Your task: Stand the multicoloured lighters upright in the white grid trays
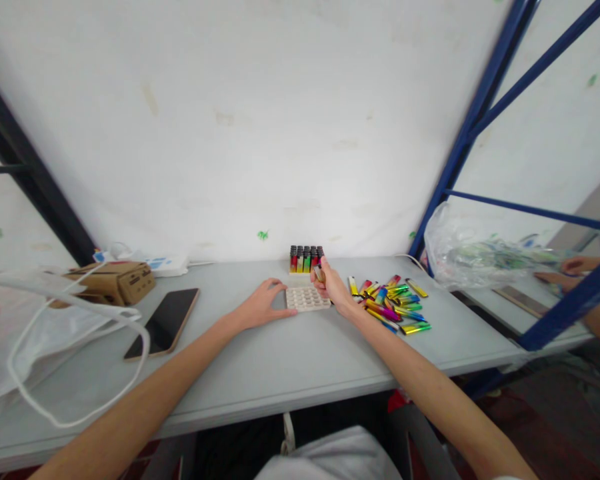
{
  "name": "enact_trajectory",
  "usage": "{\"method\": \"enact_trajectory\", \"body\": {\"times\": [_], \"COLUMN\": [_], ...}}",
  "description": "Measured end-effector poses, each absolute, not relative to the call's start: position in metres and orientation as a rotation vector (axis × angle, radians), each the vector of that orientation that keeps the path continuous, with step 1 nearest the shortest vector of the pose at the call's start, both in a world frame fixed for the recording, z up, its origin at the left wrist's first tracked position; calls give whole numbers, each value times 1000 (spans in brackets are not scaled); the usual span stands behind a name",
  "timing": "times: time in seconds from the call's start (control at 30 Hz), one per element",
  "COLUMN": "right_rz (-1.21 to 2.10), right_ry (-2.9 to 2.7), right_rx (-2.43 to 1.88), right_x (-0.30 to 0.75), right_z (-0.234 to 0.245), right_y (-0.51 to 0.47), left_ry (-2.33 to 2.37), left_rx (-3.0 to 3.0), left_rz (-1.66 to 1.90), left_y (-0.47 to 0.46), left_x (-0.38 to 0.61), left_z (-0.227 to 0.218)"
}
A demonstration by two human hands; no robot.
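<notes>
A small white tray [307,299] with rows of round holes lies flat on the table. My left hand [263,305] holds it at the left side, thumb at the near corner and fingers at the far corner. Above the tray's right part, my right hand [334,285] is closed around a lighter [319,273], mostly hidden by the fingers. Behind the tray, a block of upright lighters [306,260] with black tops and coloured bodies stands near the wall. To the right of my right hand lies a loose pile of shiny lighters [387,303] in yellow, green, pink and blue.
Far left are a phone [164,323], a cardboard box [123,281], a white cable [140,373] and a plastic bag [10,333]. On the right, a blue metal frame [460,147] stands beside a clear plastic bag [465,257]. Another person's arm [597,310] shows beyond it.
</notes>
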State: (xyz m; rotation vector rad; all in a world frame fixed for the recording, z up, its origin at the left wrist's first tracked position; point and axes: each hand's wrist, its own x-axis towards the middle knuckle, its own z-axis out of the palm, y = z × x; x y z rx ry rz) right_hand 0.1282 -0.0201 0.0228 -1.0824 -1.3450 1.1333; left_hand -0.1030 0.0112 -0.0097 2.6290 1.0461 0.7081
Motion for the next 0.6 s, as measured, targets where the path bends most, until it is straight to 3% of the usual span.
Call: {"method": "enact_trajectory", "body": {"times": [0.27,0.6], "right_rz": [821,501], "right_ry": [-1715,-1714], "right_rx": [-1015,-1131], "right_x": [126,113], "right_z": [4,14], "right_y": [-13,-17], "left_ry": [1011,1001], "left_rx": [2639,2638], "left_rz": [700,734], "left_y": [8,9], "left_x": [-102,-102], "left_z": [-5,-10]}}
